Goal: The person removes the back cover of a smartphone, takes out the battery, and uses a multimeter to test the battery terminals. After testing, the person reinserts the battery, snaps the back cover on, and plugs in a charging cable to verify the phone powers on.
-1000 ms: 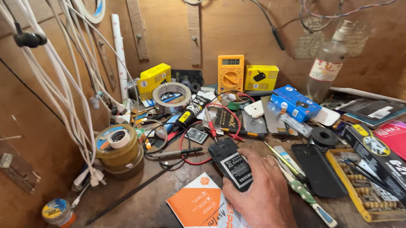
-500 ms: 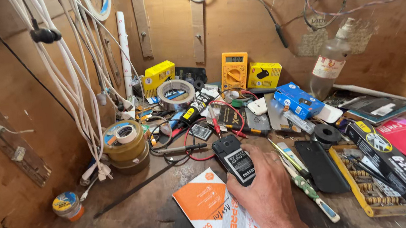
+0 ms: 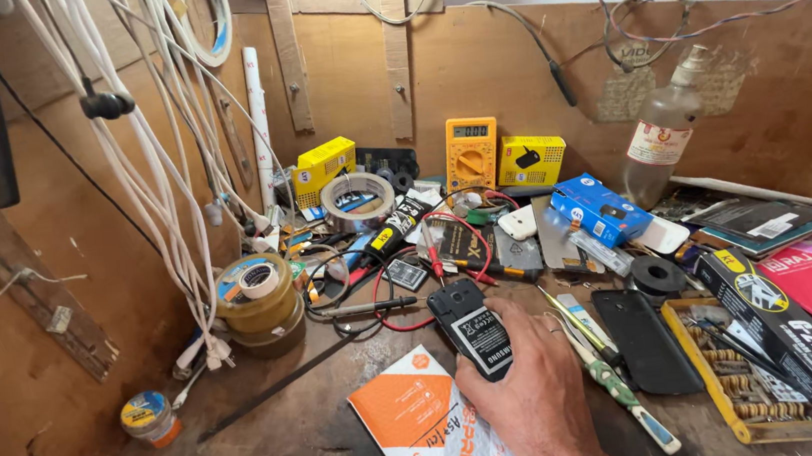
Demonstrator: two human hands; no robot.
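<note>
The right hand (image 3: 533, 386) has its fingers (image 3: 497, 324) curled around a small black phone (image 3: 472, 327), back facing up.

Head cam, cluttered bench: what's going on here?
One hand, apparently the person's right, grips a small black phone with its back cover off and the battery showing, held low over the wooden workbench. An orange and white packet lies just left of it, a black back cover and a screwdriver to its right. A yellow multimeter stands at the back. No other hand is in view.
</note>
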